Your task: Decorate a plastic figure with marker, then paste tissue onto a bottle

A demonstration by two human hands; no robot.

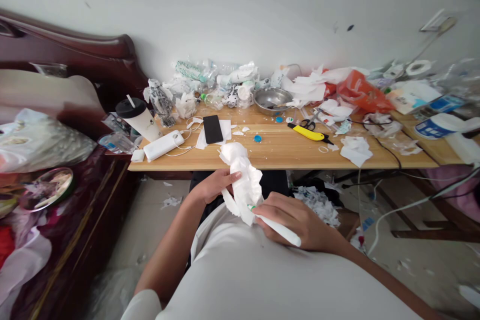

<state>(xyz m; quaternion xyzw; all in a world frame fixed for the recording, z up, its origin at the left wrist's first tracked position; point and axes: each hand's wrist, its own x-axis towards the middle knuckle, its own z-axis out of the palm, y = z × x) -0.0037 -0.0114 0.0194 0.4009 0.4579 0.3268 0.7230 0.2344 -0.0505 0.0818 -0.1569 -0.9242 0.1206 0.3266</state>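
Before the near edge of the wooden table (292, 159), the left hand (217, 186) pinches a crumpled white paper bundle (244, 177), seemingly to steady it against the green-tipped white pen (280, 230) that the right hand (298, 217) grips aslant, table-side end at the paper.

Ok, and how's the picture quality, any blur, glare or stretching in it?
Head view: soft light, darker beneath the wooden tabletop; head view: pale reflections in the metal bowl; head view: wall outlet blurred and stretched near the edge; head view: white tissue bright, its finer creases hard to read.
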